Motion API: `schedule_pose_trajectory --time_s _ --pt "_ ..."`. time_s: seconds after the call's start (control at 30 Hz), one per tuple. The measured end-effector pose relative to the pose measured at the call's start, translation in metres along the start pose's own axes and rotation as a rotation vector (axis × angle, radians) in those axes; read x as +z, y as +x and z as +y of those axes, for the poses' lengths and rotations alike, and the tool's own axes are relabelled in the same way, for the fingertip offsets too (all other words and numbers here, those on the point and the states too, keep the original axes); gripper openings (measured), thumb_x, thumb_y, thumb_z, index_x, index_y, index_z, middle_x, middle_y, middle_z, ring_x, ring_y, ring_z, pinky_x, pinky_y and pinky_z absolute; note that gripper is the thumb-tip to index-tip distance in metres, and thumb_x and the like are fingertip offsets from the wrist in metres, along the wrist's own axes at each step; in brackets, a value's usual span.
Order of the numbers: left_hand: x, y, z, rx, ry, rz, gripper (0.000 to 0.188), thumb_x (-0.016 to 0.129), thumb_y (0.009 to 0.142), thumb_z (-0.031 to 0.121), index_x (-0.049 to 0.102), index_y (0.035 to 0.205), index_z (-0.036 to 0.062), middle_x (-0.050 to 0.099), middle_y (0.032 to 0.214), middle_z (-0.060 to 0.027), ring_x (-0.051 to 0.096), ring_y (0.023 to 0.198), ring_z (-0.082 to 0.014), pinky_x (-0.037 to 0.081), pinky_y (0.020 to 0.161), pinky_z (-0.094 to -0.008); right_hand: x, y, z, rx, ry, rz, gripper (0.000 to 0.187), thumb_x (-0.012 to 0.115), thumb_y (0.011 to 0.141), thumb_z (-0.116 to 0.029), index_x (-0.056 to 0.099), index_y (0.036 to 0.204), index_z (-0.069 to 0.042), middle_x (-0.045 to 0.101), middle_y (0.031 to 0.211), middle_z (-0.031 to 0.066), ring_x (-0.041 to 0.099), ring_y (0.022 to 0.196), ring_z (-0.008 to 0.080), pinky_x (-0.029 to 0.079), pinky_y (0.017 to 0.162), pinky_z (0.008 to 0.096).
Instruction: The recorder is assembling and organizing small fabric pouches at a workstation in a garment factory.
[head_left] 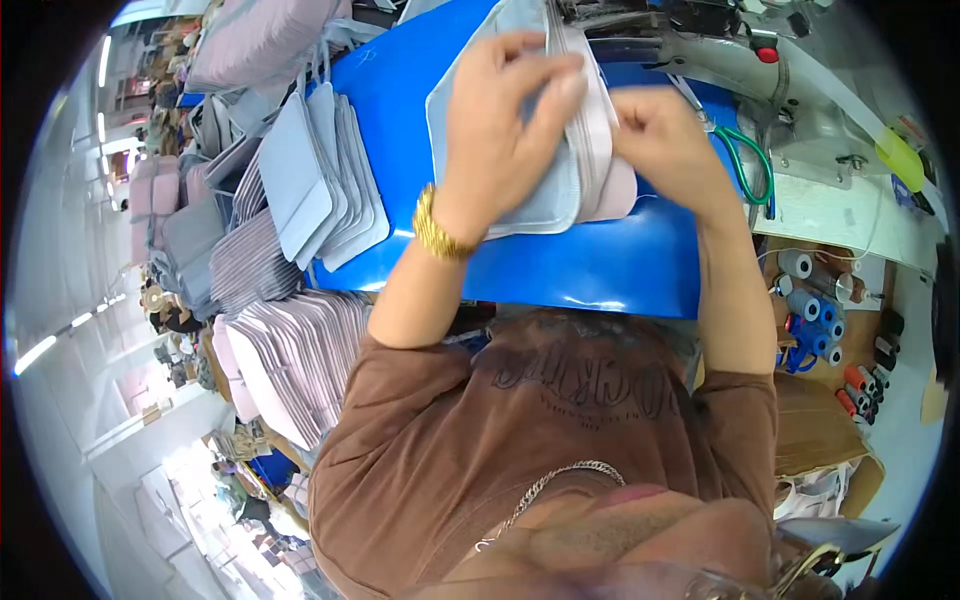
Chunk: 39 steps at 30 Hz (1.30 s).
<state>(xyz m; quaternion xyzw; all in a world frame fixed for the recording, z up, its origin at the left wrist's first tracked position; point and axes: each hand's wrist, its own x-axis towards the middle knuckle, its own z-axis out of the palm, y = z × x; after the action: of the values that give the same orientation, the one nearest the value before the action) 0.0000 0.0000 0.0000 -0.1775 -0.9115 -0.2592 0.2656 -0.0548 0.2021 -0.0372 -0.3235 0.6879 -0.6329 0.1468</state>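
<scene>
A light grey-blue fabric panel (545,205) with stitched edges lies on the blue table sheet (590,270), its far end beneath the sewing machine (640,45). Along its right side runs a pale pinkish fabric strip (597,130), with a pink rounded piece (615,195) below. Over the panel is my left hand (505,125), its fingers bent with a gap between thumb and fingers, and nothing visible in them. My right hand (665,140) is closed at the strip's right edge, thumb and fingers pinching it. The fingertips' exact hold is partly hidden.
Green-handled scissors (755,165) lie right of my right hand. Stacked grey-blue panels (320,180) overlap the sheet's left edge, above a stack of pink panels (300,360). Thread spools (815,320) stand at the right, over a cardboard box (825,420).
</scene>
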Motion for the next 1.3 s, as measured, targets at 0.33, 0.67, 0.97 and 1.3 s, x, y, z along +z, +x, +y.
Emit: schedule_pose_trajectory --time_s 0.33,0.67,0.97,1.3 --pt "0.005 -0.044 0.07 -0.074 -0.015 0.157 0.045 0.084 0.07 0.031 0.071 0.107 0.0093 0.06 0.104 -0.0113 0.055 0.09 -0.0265 0.048 0.074 -0.0355 0.031 -0.052 -0.013 0.063 0.348 -0.041 0.037 0.055 0.102 -0.027 0.067 0.082 0.001 0.063 0.068 0.0049 0.06 0.065 0.0103 0.049 0.059 0.0266" --pt "0.007 -0.011 0.04 -0.016 -0.018 0.192 0.026 0.082 0.074 0.022 0.072 0.094 0.008 0.061 0.092 -0.009 0.058 0.081 -0.025 0.049 0.067 -0.0337 0.024 -0.019 -0.013 0.041 0.341 -0.073 0.042 0.053 0.103 -0.03 0.065 0.08 0.003 0.064 0.07 0.0051 0.061 0.067 0.0121 0.049 0.061 0.0259" --pt "0.013 0.017 0.0 0.073 -0.002 0.205 0.021 0.08 0.077 0.023 0.073 0.091 0.008 0.063 0.09 -0.0101 0.06 0.08 -0.026 0.049 0.068 -0.0346 0.014 0.021 0.007 0.004 0.272 -0.066 0.04 0.054 0.102 -0.031 0.066 0.083 0.002 0.067 0.072 0.0073 0.063 0.066 0.0126 0.051 0.062 0.0268" --pt "-0.001 -0.01 -0.016 0.1 -0.023 0.195 0.026 0.083 0.075 0.012 0.065 0.093 0.0038 0.064 0.092 -0.0097 0.061 0.085 -0.0256 0.05 0.073 -0.0345 0.006 0.033 -0.004 0.09 -0.065 0.101 0.039 0.062 0.093 -0.033 0.069 0.076 0.001 0.066 0.06 0.0083 0.066 0.058 0.0162 0.051 0.057 0.0294"
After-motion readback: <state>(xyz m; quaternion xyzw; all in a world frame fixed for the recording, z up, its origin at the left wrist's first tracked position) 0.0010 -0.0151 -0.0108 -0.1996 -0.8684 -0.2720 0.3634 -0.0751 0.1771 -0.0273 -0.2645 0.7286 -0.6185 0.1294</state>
